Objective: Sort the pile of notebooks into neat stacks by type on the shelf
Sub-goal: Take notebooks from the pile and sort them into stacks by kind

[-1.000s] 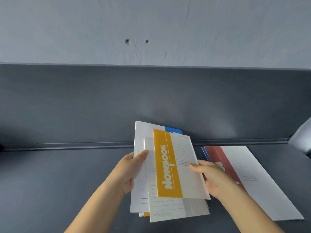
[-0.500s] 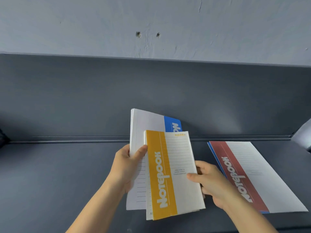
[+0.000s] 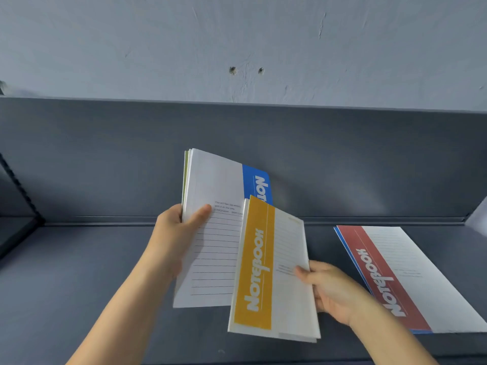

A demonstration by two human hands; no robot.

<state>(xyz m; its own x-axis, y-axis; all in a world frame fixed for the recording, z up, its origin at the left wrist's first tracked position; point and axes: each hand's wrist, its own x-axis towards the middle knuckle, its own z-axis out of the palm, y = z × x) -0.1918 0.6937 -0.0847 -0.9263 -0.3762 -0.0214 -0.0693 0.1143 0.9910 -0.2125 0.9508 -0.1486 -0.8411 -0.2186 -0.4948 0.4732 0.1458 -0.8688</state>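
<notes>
I am watching the left grip [image 3: 175, 234] clamping a bundle of white lined paper notebooks [image 3: 213, 233], a blue-banded one on top, raised above the dark grey shelf [image 3: 79, 272]. The right grip [image 3: 329, 288] is pinching a yellow-banded white notebook [image 3: 274, 275] by its right edge, overlapping the bundle. A red-banded white notebook [image 3: 400, 272] is lying flat on the shelf, far right.

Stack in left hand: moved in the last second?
Yes. The stack in the left hand has risen and shifted left: its top edge stands higher above the shelf's back ledge and farther from the red notebook.
</notes>
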